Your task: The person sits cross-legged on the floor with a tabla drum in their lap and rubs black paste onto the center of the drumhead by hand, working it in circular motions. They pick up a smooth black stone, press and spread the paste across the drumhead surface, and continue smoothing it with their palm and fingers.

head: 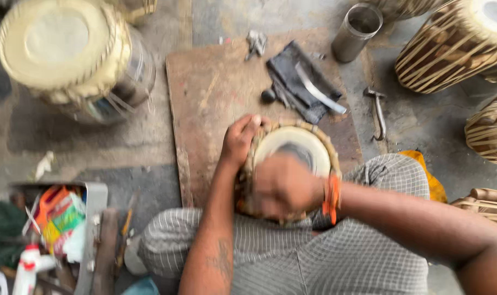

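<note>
A small hand drum (300, 143) with a pale skin and braided rim stands between my knees on a brown board (210, 93). My left hand (238, 139) grips the drum's left rim, fingers curled over the edge. My right hand (281, 183) is blurred with motion over the near part of the drumhead, an orange band at its wrist. Whether it holds something cannot be made out.
A dark cloth with a metal blade (319, 90) lies on the board beyond the drum, a small black ball (268, 96) beside it. A metal cup (356, 31), a hammer (378, 112), a large drum (68, 54) at left, strapped drums (451, 46) at right, a cluttered tray (68, 224).
</note>
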